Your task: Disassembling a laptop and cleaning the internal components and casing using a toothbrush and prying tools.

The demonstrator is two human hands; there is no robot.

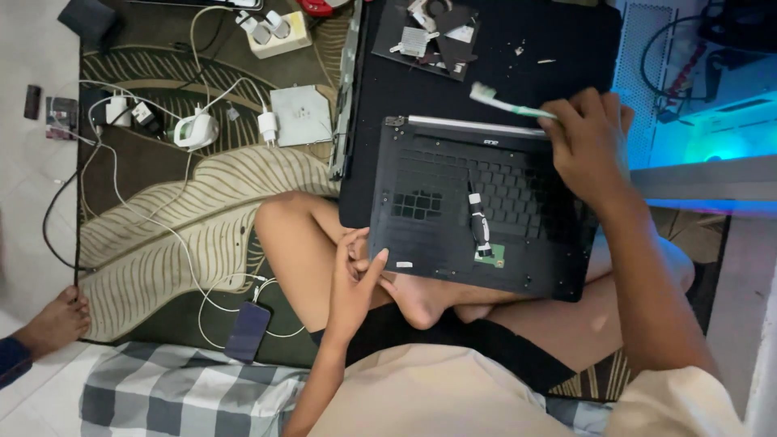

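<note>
gripping a toothbrush (508, 103), right hand (589, 146) hovers over laptop shell (477, 210); left hand (356, 279) loosely curled, empty.

floor: pale tiles (24, 210) | leaf-patterned rug (186, 202) | blue glow right

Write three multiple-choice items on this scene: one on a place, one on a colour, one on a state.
1. Where does the phone lie?
A. on the patterned rug
B. on the laptop shell
C. on the white tiles

2. What colour is the handle of the toothbrush?
A. red
B. pale green
C. black

3. What is the right hand doing?
A. resting flat and empty
B. gripping the toothbrush
C. holding the phone

Answers: 1 A, it lies on the rug with a white cable plugged in. 2 B, a pale green handle with white bristles. 3 B, fingers close round the handle above the laptop shell.
</note>
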